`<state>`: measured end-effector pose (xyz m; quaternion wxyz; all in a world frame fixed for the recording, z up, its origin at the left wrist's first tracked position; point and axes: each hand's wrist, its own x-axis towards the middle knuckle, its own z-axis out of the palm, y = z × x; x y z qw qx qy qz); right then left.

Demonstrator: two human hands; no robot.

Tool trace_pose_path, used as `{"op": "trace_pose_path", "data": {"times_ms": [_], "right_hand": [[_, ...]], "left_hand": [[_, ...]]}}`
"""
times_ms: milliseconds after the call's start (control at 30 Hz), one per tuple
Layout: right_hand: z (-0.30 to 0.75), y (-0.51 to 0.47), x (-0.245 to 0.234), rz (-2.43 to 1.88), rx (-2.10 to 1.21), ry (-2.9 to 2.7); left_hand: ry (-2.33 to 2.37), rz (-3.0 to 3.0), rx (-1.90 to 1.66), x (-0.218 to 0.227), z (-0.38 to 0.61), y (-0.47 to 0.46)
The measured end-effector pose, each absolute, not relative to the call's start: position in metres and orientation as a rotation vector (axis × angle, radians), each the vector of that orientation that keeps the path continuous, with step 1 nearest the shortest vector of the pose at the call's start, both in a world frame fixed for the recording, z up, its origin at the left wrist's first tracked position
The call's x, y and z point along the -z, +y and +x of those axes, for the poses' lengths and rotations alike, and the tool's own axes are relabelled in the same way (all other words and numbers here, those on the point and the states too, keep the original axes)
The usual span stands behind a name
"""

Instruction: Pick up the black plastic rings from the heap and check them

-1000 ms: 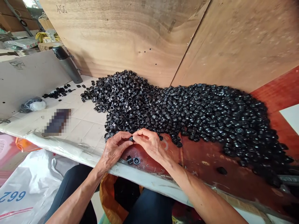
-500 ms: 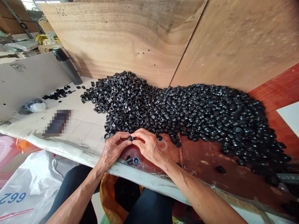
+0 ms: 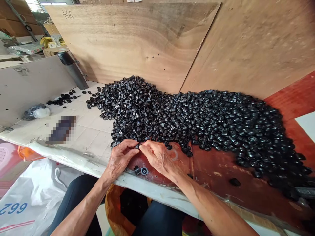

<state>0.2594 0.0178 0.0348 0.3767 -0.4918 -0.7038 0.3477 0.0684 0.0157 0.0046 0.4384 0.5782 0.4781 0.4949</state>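
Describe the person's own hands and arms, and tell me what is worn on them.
The bare left hand and bare right hand wear no gloves, rings or watch. The bare forearms show no sleeves or markings. Dark fabric trousers show below them.

Just below the heap of black plastic parts [image 3: 187, 121], the left hand [image 3: 120, 160] and right hand [image 3: 159, 157] are hiding most of one small black part [image 3: 137, 146] between their fingertips, while a pixelated dark patch [image 3: 61, 130] left of the heap is blurring whatever lies there, and the picture's bottom edge is cutting off the forearms [image 3: 216, 209].
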Motion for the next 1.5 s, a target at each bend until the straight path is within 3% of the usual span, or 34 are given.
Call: {"op": "trace_pose_path", "data": {"times_ms": [267,433,600,967,1500], "right_hand": [[0.263,0.018,-0.039,-1.298,-1.005,-1.761],[0.262,0.019,-0.037,-1.183,-0.921,-1.746],[0.262,0.019,-0.036,-1.346,-0.900,-1.754],[0.264,0.019,-0.029,-1.124,-0.780,-1.833],[0.260,0.013,-0.033,-1.220,-1.026,-1.707]], "left_hand": [[1.195,1.397,-1.242,-0.001,0.067,0.016],[1.192,1.443,-1.203,-0.002,0.066,0.016],[1.165,1.467,-1.196,-0.007,0.067,0.015],[1.140,1.230,-1.129,-0.019,0.072,0.012],[1.109,1.162,-1.083,-0.018,0.071,0.011]]}}
